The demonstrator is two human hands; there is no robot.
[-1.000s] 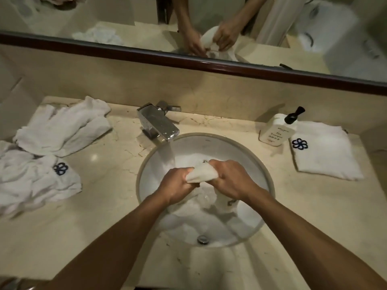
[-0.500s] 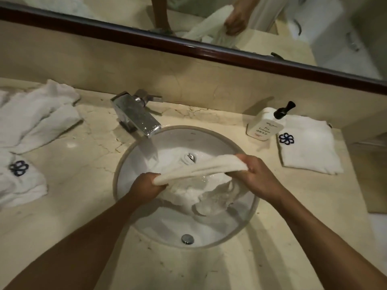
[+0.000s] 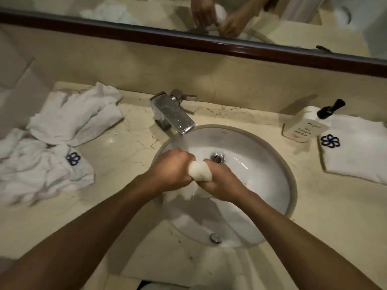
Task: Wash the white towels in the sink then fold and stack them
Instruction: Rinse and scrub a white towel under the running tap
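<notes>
Two bare hands are in view, the left hand [image 3: 171, 170] and the right hand [image 3: 219, 181], with one wet white towel [image 3: 200, 171] between them over the one round sink [image 3: 272, 147], which has one chrome faucet [image 3: 172, 117] at its back rim. On the countertop [image 3: 125, 206] to the left lies a heap of crumpled towels [image 3: 52, 147], at least two though the exact number cannot be told, with one dark flower emblem showing on them. To the right lies one folded towel [image 3: 356, 151], also with one flower emblem, and one pump bottle [image 3: 303, 126] beside it.
</notes>
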